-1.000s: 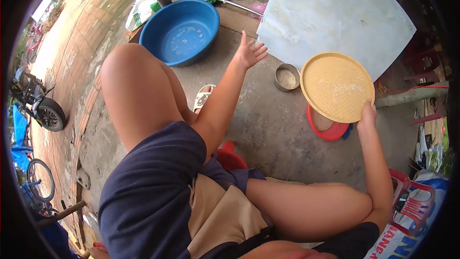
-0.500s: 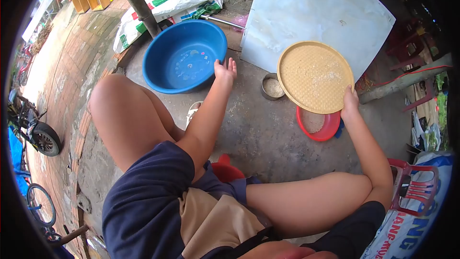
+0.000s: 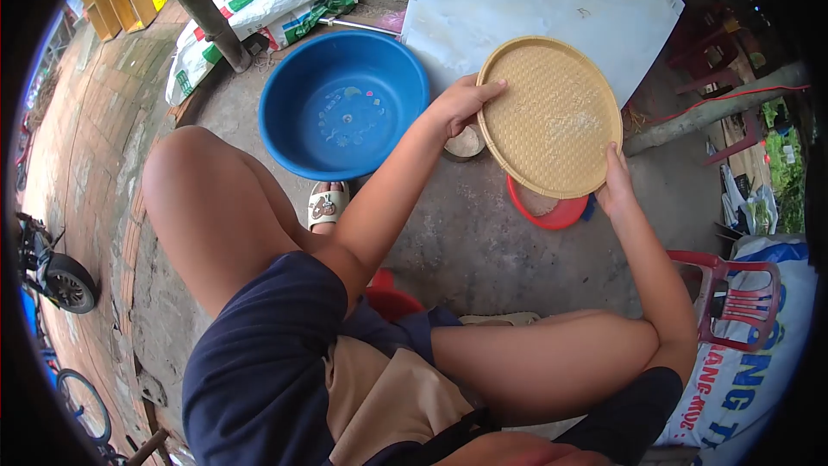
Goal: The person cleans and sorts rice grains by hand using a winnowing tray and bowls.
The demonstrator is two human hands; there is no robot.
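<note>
A round woven winnowing tray (image 3: 535, 121) is held up between my hands, with pale grains scattered over its right half. My left hand (image 3: 467, 106) grips the tray's left rim, thumb on top. At the lower right rim, my right hand (image 3: 615, 181) is closed on the edge. Under the tray, a red basin (image 3: 565, 217) holds more grain and is partly covered. A small round tin (image 3: 466, 145) with pale contents stands below my left hand, half hidden. To the left, a large blue basin (image 3: 285, 112) rests on the ground, with printed marks on its bottom.
A pale marbled board (image 3: 552, 0) leans behind the tray. White and green sacks (image 3: 259, 13) lie beside a post (image 3: 194, 4). A red plastic chair (image 3: 737, 302) and a printed sack (image 3: 750, 380) are at the right. Between my legs sits a red object (image 3: 390, 300).
My left hand has left the blue basin's rim and taken hold of the tray's left edge. The blue basin now sits flatter. My right hand still holds the tray.
</note>
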